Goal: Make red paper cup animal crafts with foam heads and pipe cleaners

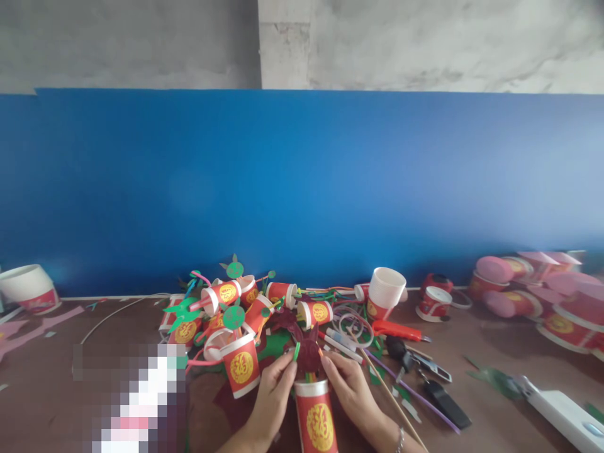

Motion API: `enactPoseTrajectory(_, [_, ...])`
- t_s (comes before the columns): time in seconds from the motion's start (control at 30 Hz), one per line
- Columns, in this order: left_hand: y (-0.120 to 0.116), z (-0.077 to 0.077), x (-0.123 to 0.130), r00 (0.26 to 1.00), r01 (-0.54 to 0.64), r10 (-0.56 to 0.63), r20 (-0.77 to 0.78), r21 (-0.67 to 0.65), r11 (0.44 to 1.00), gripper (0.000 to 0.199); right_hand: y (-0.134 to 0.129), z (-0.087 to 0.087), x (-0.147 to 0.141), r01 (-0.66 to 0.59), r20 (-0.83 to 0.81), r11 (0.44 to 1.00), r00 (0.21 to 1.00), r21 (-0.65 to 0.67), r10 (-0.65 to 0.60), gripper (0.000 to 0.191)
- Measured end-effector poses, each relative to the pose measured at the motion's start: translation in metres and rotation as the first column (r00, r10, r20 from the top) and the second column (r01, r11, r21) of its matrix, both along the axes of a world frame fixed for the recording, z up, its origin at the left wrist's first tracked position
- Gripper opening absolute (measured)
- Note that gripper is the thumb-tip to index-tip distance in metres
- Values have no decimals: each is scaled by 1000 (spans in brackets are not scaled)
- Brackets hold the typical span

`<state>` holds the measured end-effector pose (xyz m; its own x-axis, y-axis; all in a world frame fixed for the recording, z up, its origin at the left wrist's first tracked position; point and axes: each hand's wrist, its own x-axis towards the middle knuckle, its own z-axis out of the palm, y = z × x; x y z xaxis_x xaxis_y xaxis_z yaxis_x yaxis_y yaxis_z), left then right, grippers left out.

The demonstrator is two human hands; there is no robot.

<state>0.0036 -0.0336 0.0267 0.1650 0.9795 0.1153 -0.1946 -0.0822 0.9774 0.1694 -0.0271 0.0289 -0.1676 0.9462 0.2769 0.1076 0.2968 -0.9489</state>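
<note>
Both my hands meet at the bottom centre of the head view, over a red paper cup (317, 418) with a gold emblem that lies with its mouth toward the pile. My left hand (272, 396) pinches a green strip at the cup's rim. My right hand (348, 385), a bracelet on its wrist, holds a dark red paper flower (309, 352) sticking out of the cup mouth. Just beyond lies a heap of decorated red cups (240, 308) with green leaves and coloured stems.
A white-lined cup (384, 292) stands right of the heap. Red-handled cutter (399, 330), keys (425, 368), thin sticks and a white box (561, 412) lie to the right. More red and pink cups (542, 302) crowd the far right. A blue wall runs behind the brown table.
</note>
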Motion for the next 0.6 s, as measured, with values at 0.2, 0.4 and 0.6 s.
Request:
enactPoseTrajectory(0.2, [-1,2,1,994,72,-64,-90,87,994,38,4,-1,2,75,-66,996,995,-58,-78,31])
enactPoseTrajectory(0.4, [8,-17,-3,967,-243,241,-87,-17,970,46,13,-4,8,205,-388,925,862,-321,-326,32])
enactPoseTrajectory(0.6, [8,-26,1,987,-133,127,-100,-48,990,38,16,3,8,209,-513,859,727,-468,-456,35])
